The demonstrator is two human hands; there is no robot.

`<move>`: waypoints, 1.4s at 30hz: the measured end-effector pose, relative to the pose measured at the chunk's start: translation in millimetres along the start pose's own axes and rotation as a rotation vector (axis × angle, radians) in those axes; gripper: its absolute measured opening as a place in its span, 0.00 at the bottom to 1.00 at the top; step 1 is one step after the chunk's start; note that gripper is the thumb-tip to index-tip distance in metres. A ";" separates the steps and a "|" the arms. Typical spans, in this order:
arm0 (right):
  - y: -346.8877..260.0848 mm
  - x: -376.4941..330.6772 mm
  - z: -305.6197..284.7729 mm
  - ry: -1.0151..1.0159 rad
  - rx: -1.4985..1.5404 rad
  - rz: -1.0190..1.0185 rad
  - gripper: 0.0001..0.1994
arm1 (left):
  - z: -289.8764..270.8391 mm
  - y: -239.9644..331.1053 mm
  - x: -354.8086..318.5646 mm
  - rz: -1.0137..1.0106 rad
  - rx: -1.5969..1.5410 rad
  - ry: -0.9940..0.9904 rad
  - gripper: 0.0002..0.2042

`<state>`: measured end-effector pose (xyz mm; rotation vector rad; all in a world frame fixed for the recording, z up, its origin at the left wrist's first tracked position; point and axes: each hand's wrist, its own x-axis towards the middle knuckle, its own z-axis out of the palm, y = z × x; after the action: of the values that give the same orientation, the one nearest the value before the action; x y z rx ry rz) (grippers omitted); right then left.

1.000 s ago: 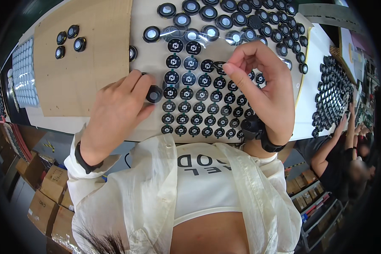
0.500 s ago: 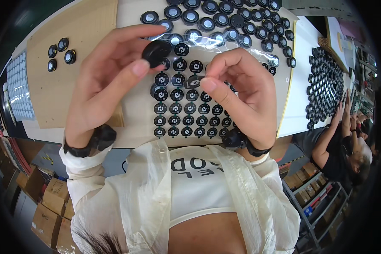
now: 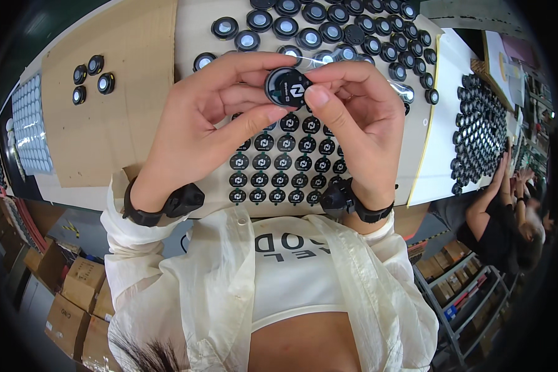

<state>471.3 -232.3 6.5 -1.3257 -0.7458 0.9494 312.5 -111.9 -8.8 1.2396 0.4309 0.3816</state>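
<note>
Both hands are raised over the table and meet on one round black cap (image 3: 286, 87) with a white mark on its face. My left hand (image 3: 204, 124) pinches its left rim between thumb and fingers. My right hand (image 3: 359, 118) presses its thumb on the cap's right side, fingers curled behind. Under the hands lies a sheet of round black stickers (image 3: 279, 162) in rows. Each wrist wears a black band.
Several loose black caps with pale centres (image 3: 304, 18) lie at the table's far side. A brown cardboard sheet (image 3: 124, 124) at left carries a few caps (image 3: 92, 75). A white tray (image 3: 28, 127) sits far left. Another person (image 3: 502, 217) works at right beside more caps (image 3: 477, 133). Boxes (image 3: 74, 297) stand below.
My left hand lifted the black cap from the table and brought it up. My right hand left the sticker sheet and joined it on the cap.
</note>
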 end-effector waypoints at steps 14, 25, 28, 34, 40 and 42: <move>2.9 -1.1 1.0 0.045 -0.049 0.008 0.08 | 2.4 2.1 -3.4 0.021 0.272 0.006 0.24; 10.5 -1.1 1.8 0.100 -0.219 -0.106 0.07 | 8.3 -5.8 -2.7 0.113 0.373 0.137 0.23; 12.3 0.7 0.4 0.091 -0.267 -0.149 0.07 | 7.0 -11.4 -1.8 0.189 0.435 0.140 0.23; 11.0 2.8 4.2 0.090 -0.448 -0.250 0.07 | 4.4 -10.6 1.9 0.197 0.415 0.130 0.22; 17.3 4.6 5.0 -0.080 -0.481 -0.292 0.16 | -8.9 18.9 -5.1 0.149 0.425 0.169 0.21; 14.0 5.1 -4.8 -0.048 -0.560 -0.245 0.16 | -24.8 34.3 -11.7 0.178 0.895 0.260 0.21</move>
<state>475.9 -230.1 -8.3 -1.6453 -1.2410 0.5944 288.2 -87.7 18.8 2.1188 0.7604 0.5276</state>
